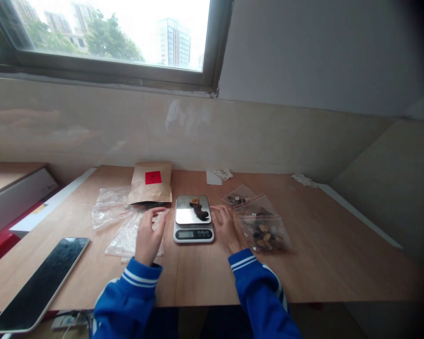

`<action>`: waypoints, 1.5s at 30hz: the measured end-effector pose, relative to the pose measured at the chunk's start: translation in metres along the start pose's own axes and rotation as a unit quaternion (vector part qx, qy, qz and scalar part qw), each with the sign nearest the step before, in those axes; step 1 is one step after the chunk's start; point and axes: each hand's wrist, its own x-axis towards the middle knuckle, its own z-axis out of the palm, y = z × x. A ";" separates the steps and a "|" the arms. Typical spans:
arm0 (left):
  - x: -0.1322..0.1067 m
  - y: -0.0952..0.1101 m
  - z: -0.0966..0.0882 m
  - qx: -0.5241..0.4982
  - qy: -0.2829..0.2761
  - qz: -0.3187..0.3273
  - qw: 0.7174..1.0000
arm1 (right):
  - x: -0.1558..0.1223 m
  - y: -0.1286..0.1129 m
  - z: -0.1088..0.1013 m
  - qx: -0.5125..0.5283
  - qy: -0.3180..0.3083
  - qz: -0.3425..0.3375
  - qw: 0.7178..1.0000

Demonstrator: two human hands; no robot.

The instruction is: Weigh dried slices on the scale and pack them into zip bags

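Note:
A small digital kitchen scale (181, 217) sits mid-table, its display facing me. On its metal plate lie a few dried pieces (199, 211), dark brown with one tan slice. My left hand (150, 235) is left of the scale over clear plastic bags (125, 238), fingers curved and apart, holding nothing I can see. At the scale's right side rests my right hand (228, 228), fingers extended close to its edge; whether they touch it I cannot tell. Right of that hand lie zip bags of dried pieces (265, 233), partly overlapping.
A brown paper pouch (151, 186) with a red label stands behind the clear bags. A large phone (40, 285) lies at the front left. Against the wall are a white paper (214, 177) and crumpled tissues (223, 174), with another tissue (304, 180) farther right.

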 end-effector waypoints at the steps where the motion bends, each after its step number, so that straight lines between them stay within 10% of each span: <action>1: 0.017 -0.008 -0.003 0.078 0.034 0.037 0.996 | 0.000 -0.001 0.000 0.002 0.003 0.005 1.000; 6: 0.085 -0.063 -0.015 0.308 0.036 0.051 0.949 | 0.002 -0.007 -0.003 0.007 0.021 0.030 0.999; 11: 0.104 -0.100 -0.021 0.293 0.005 0.052 0.955 | 0.003 -0.014 -0.016 0.004 0.006 0.012 1.000; 17: 0.100 -0.097 -0.019 0.273 0.107 0.005 0.956 | -0.011 -0.064 0.000 0.017 -0.020 -0.048 0.999; 20: 0.097 -0.097 -0.016 0.281 0.175 0.025 0.943 | -0.012 -0.107 0.038 0.057 -0.080 -0.152 0.983; 25: 0.090 -0.100 -0.014 0.255 0.243 0.142 0.925 | -0.003 -0.154 0.107 -0.008 -0.156 -0.123 0.980; 37: 0.085 -0.100 -0.013 0.174 0.297 0.229 0.910 | 0.029 -0.171 0.132 -0.142 -0.155 -0.003 0.978; 45: 0.083 -0.105 -0.013 0.213 0.269 0.281 0.896 | 0.068 -0.153 0.178 -0.026 -0.169 0.124 0.977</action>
